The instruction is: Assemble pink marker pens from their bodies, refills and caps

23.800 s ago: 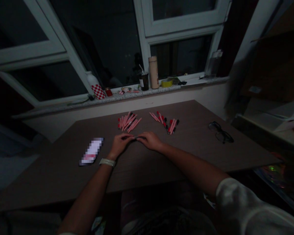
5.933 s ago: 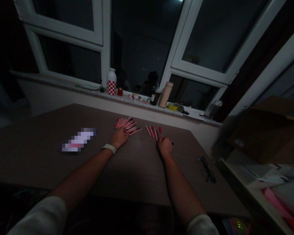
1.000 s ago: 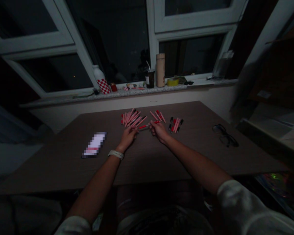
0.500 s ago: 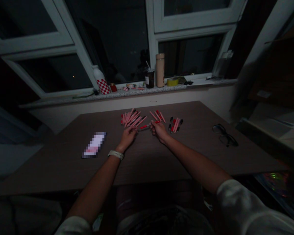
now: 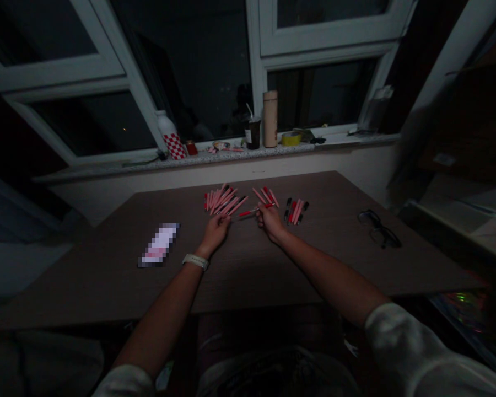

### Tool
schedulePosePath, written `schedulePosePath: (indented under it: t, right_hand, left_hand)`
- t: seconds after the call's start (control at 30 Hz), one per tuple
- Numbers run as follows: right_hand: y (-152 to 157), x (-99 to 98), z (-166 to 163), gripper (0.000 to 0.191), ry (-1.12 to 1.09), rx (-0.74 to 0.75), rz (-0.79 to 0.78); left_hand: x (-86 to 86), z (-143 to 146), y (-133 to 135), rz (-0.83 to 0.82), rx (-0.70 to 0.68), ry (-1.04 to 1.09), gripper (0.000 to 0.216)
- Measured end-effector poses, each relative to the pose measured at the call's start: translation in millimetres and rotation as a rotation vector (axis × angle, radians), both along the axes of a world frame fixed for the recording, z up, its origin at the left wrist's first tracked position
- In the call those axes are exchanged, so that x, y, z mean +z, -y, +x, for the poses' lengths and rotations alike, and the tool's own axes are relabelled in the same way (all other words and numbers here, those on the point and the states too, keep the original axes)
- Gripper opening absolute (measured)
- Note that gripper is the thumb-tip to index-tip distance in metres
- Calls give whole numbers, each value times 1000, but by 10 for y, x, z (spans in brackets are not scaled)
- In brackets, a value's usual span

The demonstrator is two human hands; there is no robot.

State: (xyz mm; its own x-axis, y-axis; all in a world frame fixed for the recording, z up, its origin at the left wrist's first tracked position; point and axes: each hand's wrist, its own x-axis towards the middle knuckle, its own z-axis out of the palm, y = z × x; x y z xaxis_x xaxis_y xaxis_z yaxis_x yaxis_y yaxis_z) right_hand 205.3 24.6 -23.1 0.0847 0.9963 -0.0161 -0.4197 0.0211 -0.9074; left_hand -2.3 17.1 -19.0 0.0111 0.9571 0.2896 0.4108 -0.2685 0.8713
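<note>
Over the middle of the table, my right hand (image 5: 270, 221) pinches a red pen (image 5: 246, 213), which points left toward my other hand. My left hand (image 5: 215, 230), with a pale watch band at the wrist, has its fingertips pressed together just short of the pen's left end. Whether anything small sits in that pinch is too dark to tell. Beyond my left hand lies a pile of pink, red and black pens (image 5: 221, 199). A smaller group of pens (image 5: 266, 196) is behind my right hand, and another row of pens (image 5: 296, 211) lies to its right.
A phone (image 5: 160, 244) with a lit screen lies on the table (image 5: 248, 275) at left, and glasses (image 5: 379, 227) at right. Along the windowsill stand a checkered bottle (image 5: 171, 136), a dark cup (image 5: 252, 134), a beige flask (image 5: 270, 118) and yellow tape (image 5: 291, 139).
My right hand has shifted slightly right with the red pen, and a small gap now shows between the pen's end and my left fingertips. The pens on the table have not moved.
</note>
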Motion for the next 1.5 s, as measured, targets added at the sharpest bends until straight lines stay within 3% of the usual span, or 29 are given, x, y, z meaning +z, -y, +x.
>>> schedulePosePath:
  t: [0.17,0.27,0.53,0.8,1.13,1.5]
  right_hand:
    - [-1,10,14,38,-19,-63,1]
    - [14,33,15,34,-35,-74,-13]
    - [28,50,17,28,-4,-81,-24]
    - [41,63,7,28,10,-86,-18]
    - [31,67,-1,26,-14,-99,-33]
    - [44,62,7,27,-25,-88,-10]
  left_hand:
    - [-3,-63,-19,69,93,-79,22]
    - [-5,-92,-4,115,115,-234,17]
    - [60,-133,84,311,-34,-723,15]
    - [168,-36,187,309,-89,-1080,23]
    - [211,20,248,295,-80,-1097,21]
    - [138,-90,186,291,-43,-900,19]
